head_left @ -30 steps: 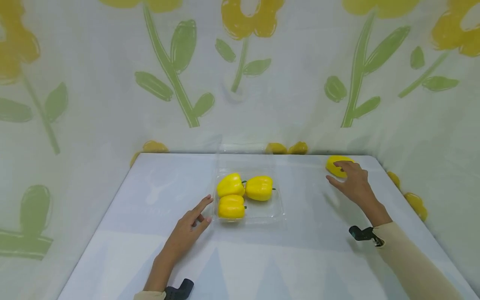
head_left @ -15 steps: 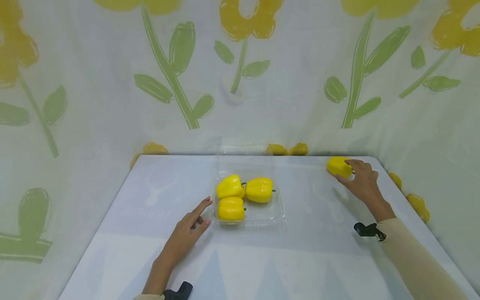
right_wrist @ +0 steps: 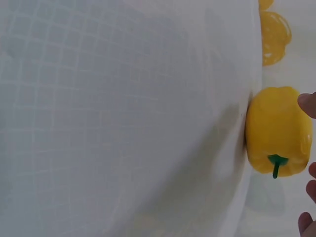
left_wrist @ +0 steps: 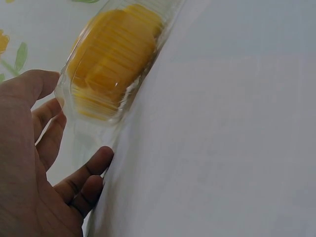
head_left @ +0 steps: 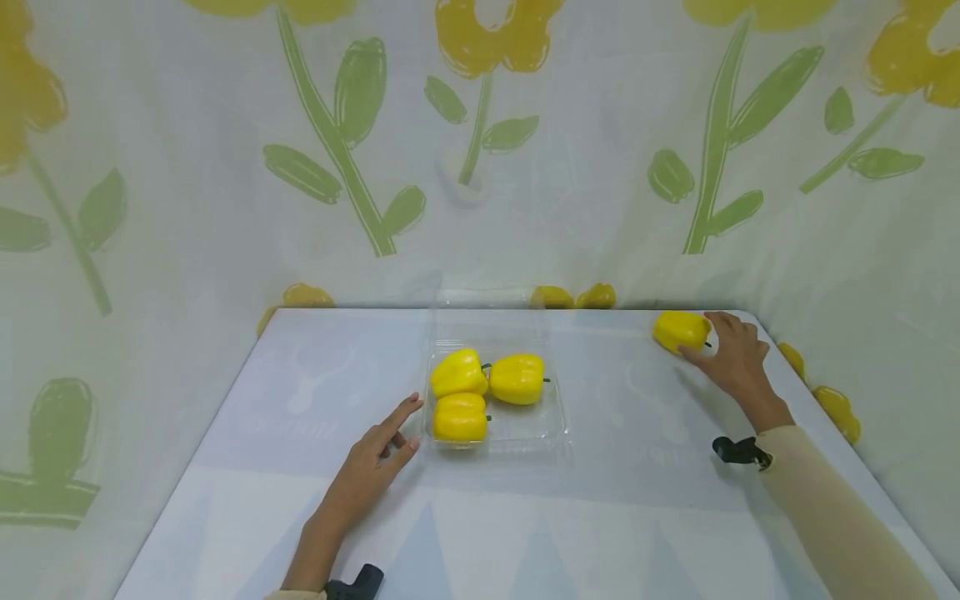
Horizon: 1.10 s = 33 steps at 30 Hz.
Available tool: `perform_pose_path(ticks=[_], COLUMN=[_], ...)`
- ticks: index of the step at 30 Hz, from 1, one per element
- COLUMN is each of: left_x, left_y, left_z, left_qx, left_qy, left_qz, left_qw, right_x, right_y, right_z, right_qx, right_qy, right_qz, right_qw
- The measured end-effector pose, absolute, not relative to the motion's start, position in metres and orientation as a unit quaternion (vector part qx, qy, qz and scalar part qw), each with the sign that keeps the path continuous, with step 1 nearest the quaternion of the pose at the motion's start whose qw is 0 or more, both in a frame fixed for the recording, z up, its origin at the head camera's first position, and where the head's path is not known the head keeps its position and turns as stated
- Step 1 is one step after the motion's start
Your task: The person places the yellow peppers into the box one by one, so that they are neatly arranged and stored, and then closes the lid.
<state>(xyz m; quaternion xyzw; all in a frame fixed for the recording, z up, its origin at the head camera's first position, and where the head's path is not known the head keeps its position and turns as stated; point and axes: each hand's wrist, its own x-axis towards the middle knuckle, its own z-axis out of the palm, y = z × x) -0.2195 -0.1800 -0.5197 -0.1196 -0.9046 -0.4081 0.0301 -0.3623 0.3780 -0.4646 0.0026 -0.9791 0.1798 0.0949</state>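
Since the earlier frame, the right hand has slid round to the far right side of the loose yellow pepper, its fingers curling about the stem end, thumb against the near side. On the white table the clear plastic tray holds three yellow peppers. Just left of the tray, the left hand rests on the table, fingers spread and relaxed, index tip near the tray's corner.

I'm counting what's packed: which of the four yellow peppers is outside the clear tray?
The lone pepper at the table's far right, beside the right hand. The other three lie inside the clear tray.
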Motion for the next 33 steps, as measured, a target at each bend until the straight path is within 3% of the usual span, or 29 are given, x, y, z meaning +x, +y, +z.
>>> perform_pose_path(ticks=[33], left_x=[-0.222], left_y=[-0.182], left_z=[-0.523], left_qx=[-0.129], left_qy=[-0.904], left_qz=[-0.406], left_qw=[0.030], right_x=[-0.376], right_y=[0.393], right_z=[-0.476], right_qx=[-0.020], right_qy=[-0.977], right_qz=[0.207], right_qw=[0.057])
